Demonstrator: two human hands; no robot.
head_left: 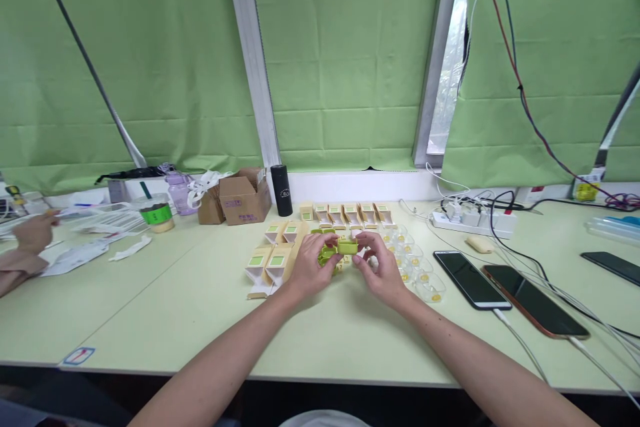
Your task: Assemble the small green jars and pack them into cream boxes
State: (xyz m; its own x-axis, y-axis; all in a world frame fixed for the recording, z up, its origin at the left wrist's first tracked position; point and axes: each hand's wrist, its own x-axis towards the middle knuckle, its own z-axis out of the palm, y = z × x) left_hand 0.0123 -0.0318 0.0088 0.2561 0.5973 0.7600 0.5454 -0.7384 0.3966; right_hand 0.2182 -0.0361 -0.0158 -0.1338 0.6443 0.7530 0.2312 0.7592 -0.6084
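Note:
A small yellow-green plastic case (347, 247) is held between my two hands, just above the table. My left hand (313, 263) pinches its left side, and my right hand (379, 267) grips its right end with thumb and fingers. More green cases (325, 253) lie behind my left fingers, partly hidden. Left of my hands stand several small open cartons (277, 265) with green labels, and a row of similar cartons (353, 215) runs behind. Beside my right hand sit several clear plastic trays (431, 288), each with a small yellow piece inside.
Two phones (473, 279) (535, 300) on charging cables lie at the right, near a white power strip (473, 221). Behind stand a cardboard box (245, 197), a black tumbler (281, 191) and a purple bottle (180, 193). Another person's hand (35, 233) is at far left, by a drink cup (157, 215).

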